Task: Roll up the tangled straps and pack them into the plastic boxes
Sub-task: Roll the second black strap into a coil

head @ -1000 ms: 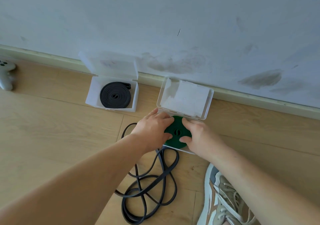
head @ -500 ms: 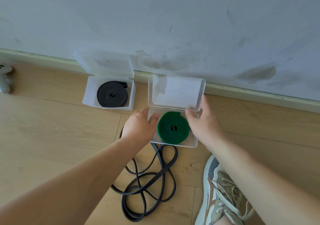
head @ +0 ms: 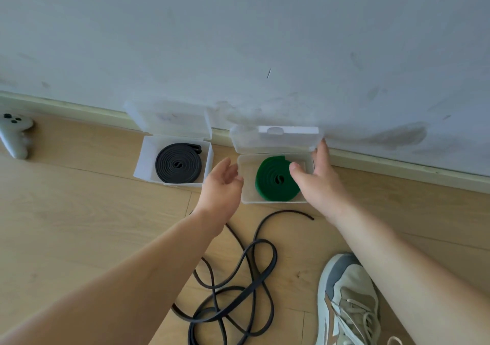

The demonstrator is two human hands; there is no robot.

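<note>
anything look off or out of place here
A black strap lies tangled and unrolled on the floor, beside a shoe. A grey controller lies against the skirting, far left.

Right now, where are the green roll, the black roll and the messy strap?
green roll (head: 266,183): head view, left side of its coil.
black roll (head: 168,165): head view, left side of its coil.
messy strap (head: 246,293): head view, flat stretch on the floor.
</note>
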